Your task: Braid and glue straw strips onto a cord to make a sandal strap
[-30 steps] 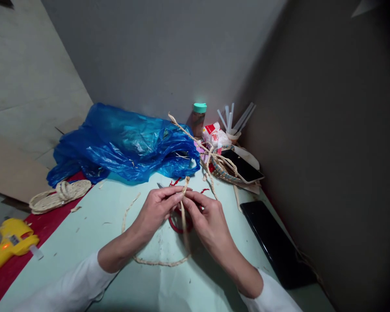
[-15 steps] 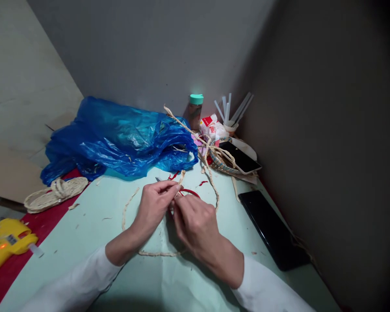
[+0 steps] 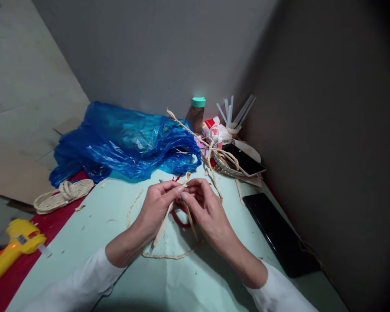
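Note:
My left hand (image 3: pixel 157 206) pinches pale plant-fibre strips (image 3: pixel 161 229) near their top, with thumb and forefinger together. One strip hangs down beneath that hand. My right hand (image 3: pixel 209 210) meets it at the same spot, thumb and fingers closed on the fibre; a second strip (image 3: pixel 191 219) dangles below it. Under both hands lie red-handled scissors (image 3: pixel 181 222), partly covered by the fingers. A thin twisted fibre cord (image 3: pixel 167 256) curves across the table around the hands.
A blue plastic bag (image 3: pixel 117 138) sits at the back. To the left are a woven straw sandal (image 3: pixel 65 195) and a yellow glue gun (image 3: pixel 22 240). A black phone (image 3: pixel 279 234) lies at right, with a green-lidded jar (image 3: pixel 198 113) and glue sticks (image 3: pixel 230 110) behind.
My right hand has turned and opened out somewhat, with its thumb now visible. Two strip ends now hang down below the hands, and the scissors' red handle shows between them.

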Available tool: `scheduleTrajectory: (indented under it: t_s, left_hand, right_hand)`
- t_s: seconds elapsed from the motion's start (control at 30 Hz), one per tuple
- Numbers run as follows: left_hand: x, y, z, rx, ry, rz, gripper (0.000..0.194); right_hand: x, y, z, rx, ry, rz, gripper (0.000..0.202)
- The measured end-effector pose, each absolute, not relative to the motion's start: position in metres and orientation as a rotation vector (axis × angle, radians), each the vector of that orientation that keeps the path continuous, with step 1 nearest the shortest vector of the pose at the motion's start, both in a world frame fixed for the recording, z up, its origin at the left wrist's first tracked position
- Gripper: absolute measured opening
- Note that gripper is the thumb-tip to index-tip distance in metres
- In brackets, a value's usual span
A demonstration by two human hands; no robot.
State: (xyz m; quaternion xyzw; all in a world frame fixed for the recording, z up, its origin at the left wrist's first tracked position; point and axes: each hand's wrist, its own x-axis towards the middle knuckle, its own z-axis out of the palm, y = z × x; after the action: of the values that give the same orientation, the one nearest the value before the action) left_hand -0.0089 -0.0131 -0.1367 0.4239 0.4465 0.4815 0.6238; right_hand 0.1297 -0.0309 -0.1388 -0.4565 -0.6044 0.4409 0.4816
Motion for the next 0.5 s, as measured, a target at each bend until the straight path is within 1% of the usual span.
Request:
scheduleTrajectory:
  t_s: [0.1, 0.23, 0.3, 0.37, 0.5]
  left_hand:
    - [-0.008, -0.016, -0.138, 1.02, 1.026, 1.07, 0.013]
    - [-0.007, -0.021, -0.137, 1.032, 1.014, 0.99, 0.019]
    - [-0.005, -0.023, -0.135, 1.028, 1.004, 0.951, 0.022]
    - [-0.002, -0.025, -0.132, 1.039, 1.02, 0.915, 0.022]
    - [0.005, -0.027, -0.129, 1.124, 1.105, 0.88, 0.017]
  right_hand:
    - [0.131, -0.026, -0.141, -1.08, -1.34, 1.184, 0.022]
    - [0.136, -0.019, -0.144, -0.934, -1.082, 1.451, 0.021]
    - [0.138, -0.017, -0.145, -0.884, -0.993, 1.511, 0.022]
    - [0.14, -0.017, -0.146, -0.903, -0.967, 1.486, 0.024]
    - [0.14, -0.016, -0.149, -1.033, -0.981, 1.273, 0.026]
